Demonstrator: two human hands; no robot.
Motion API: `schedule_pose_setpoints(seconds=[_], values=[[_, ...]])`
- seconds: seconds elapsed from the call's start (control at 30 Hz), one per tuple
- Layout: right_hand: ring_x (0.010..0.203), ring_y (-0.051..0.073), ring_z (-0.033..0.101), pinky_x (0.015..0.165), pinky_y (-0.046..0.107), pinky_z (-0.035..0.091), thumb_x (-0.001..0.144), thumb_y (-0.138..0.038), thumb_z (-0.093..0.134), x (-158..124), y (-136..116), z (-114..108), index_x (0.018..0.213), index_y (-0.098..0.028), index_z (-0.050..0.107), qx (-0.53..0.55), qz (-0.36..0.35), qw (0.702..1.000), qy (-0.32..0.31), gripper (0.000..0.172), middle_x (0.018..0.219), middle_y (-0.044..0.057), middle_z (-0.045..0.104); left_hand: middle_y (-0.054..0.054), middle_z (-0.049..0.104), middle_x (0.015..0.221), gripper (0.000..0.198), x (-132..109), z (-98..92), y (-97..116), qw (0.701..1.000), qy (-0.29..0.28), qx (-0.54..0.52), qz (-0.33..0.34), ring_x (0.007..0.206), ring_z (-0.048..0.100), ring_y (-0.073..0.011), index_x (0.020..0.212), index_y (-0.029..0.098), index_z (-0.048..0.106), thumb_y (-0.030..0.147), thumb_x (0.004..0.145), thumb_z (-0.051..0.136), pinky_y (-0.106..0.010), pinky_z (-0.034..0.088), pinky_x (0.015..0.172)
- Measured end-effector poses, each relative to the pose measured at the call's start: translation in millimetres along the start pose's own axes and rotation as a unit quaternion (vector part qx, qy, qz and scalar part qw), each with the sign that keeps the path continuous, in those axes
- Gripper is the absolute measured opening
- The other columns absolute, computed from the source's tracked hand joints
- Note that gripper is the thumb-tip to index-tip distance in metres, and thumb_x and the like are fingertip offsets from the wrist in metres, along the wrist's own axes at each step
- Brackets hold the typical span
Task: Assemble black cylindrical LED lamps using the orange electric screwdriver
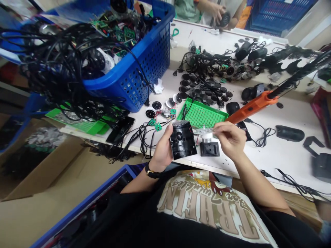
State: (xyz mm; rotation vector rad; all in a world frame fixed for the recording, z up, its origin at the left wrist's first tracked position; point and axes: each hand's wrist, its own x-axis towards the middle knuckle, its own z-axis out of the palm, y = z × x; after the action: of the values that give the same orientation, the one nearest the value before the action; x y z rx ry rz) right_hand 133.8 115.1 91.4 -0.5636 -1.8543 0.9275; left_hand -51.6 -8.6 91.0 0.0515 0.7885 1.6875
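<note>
The left hand (162, 148) wraps the side of a black cylindrical housing (182, 141), its thumb upright along the left wall and its fingers mostly hidden behind; they are spread only as wide as the piece they grip. The right hand (231, 139) comes in from the other side, wrist bent, thumb and forefinger brought together in a pinch at the rim of a clear-and-white part (207, 131) with a short metal shaft pointing up (the exact contact is blurred). Between the two hands the gap is narrow, with thin red wire showing in it. Just below the right fingertips sits a black square block (210, 149); whether the pinched part touches it I cannot tell.

The front edge of the white table (258, 151) runs just under both hands, close to the left wrist with its black watch (151, 171). Right beyond the fingers, a green tray (207, 113) limits forward room, and an orange tool (249, 108) slants down to just behind the right knuckles. Left of the left fingers lie black cables (142, 137) and small green boards (158, 127), then the wall of a blue basket (129, 91). To the right, white tabletop stretches from the right hand towards a black shell (289, 133), well apart from it
</note>
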Motion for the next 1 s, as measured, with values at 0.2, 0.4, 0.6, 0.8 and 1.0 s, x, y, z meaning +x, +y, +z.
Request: schedule_pose_setpoints(seconds=[0.2, 0.4, 0.6, 0.8, 1.0], values=[[0.08, 0.019, 0.071, 0.074, 0.035, 0.057, 0.085, -0.023, 0.08, -2, -8, 16, 0.084, -0.028, 0.073, 0.077, 0.08, 0.994, -0.013, 0.009, 0.083, 0.0, 0.077, -0.009, 0.077, 0.126, 0.043, -2, 5.4, -8, 0.999, -0.025, -0.018, -0.021, 0.129, 0.069, -0.0341, 0.133, 0.021, 0.069, 0.05, 0.103, 0.061, -0.052, 0.056, 0.11], [0.073, 0.014, 0.061, 0.074, 0.032, 0.048, 0.077, -0.031, 0.087, 5, -5, 29, 0.08, -0.022, 0.073, 0.088, 0.196, 0.972, -0.098, 0.017, 0.08, -0.002, 0.072, -0.008, 0.079, 0.126, 0.048, 0, 14.9, -8, 0.993, -0.019, -0.035, -0.109, 0.125, 0.072, -0.0336, 0.142, 0.024, 0.066, 0.052, 0.107, 0.051, -0.051, 0.056, 0.11], [0.074, 0.014, 0.06, 0.077, 0.031, 0.046, 0.074, -0.026, 0.083, 9, 0, 30, 0.082, -0.021, 0.069, 0.11, 0.238, 0.962, -0.072, 0.016, 0.077, -0.004, 0.067, -0.008, 0.08, 0.123, 0.048, 6, 8.7, -6, 0.993, -0.002, -0.036, -0.114, 0.12, 0.074, -0.0325, 0.143, 0.023, 0.065, 0.05, 0.109, 0.045, -0.05, 0.058, 0.107], [0.069, 0.012, 0.059, 0.069, 0.028, 0.048, 0.074, -0.028, 0.083, 9, 7, 27, 0.087, -0.022, 0.065, 0.132, 0.259, 0.956, -0.034, 0.022, 0.077, -0.004, 0.066, -0.01, 0.08, 0.122, 0.05, 8, -1.2, 5, 0.995, 0.028, -0.03, -0.093, 0.116, 0.076, -0.0313, 0.143, 0.02, 0.064, 0.052, 0.107, 0.047, -0.049, 0.059, 0.106], [0.087, 0.018, 0.067, 0.082, 0.034, 0.053, 0.093, -0.016, 0.067, 9, 0, 9, 0.093, -0.023, 0.07, -0.039, 0.056, 0.997, -0.043, 0.008, 0.091, 0.001, 0.072, -0.008, 0.079, 0.12, 0.041, 9, -6.5, 0, 0.999, 0.045, 0.007, 0.011, 0.124, 0.072, -0.0276, 0.132, 0.022, 0.068, 0.049, 0.101, 0.063, -0.044, 0.056, 0.11]])
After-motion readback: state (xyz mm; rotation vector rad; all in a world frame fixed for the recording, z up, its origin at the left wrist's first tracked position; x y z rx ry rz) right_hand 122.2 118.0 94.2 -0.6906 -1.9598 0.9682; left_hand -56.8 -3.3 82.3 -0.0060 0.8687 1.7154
